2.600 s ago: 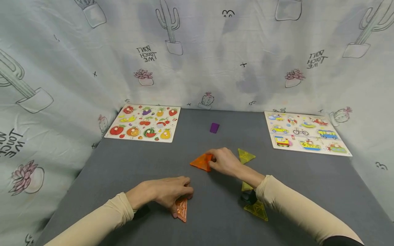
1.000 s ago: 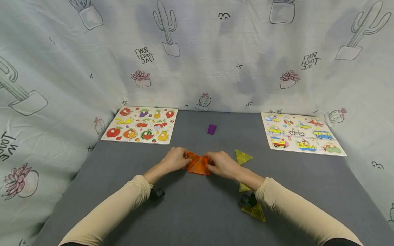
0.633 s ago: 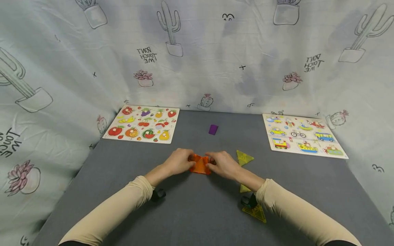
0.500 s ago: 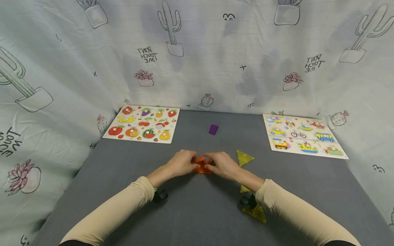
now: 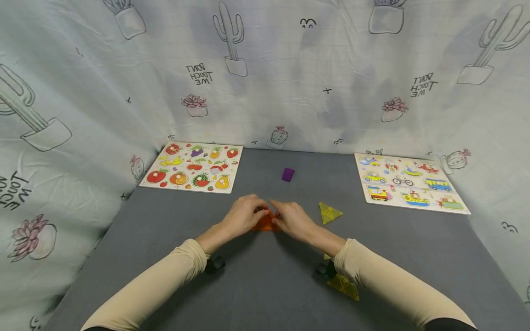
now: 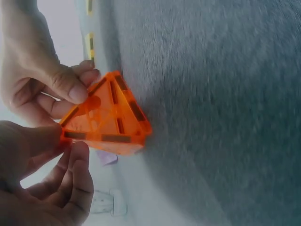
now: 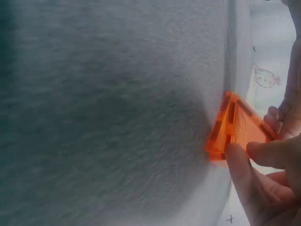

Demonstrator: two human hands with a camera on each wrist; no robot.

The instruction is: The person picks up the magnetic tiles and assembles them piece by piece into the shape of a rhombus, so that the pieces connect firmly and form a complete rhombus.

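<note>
Left hand (image 5: 244,215): pinches orange tiles (image 6: 107,117)
Right hand (image 5: 292,219): pinches tiles too
Risk: tiles may slip apart if either pinch loosens

Both arms wear long, close-fitting cream sleeves (image 5: 165,280) that end at the wrists, with a strip of dark cloth showing at the upper arm. The left hand (image 5: 244,216) and right hand (image 5: 291,220) are bare, with short plain nails. A small black device (image 5: 215,264) sits under each wrist.
</note>
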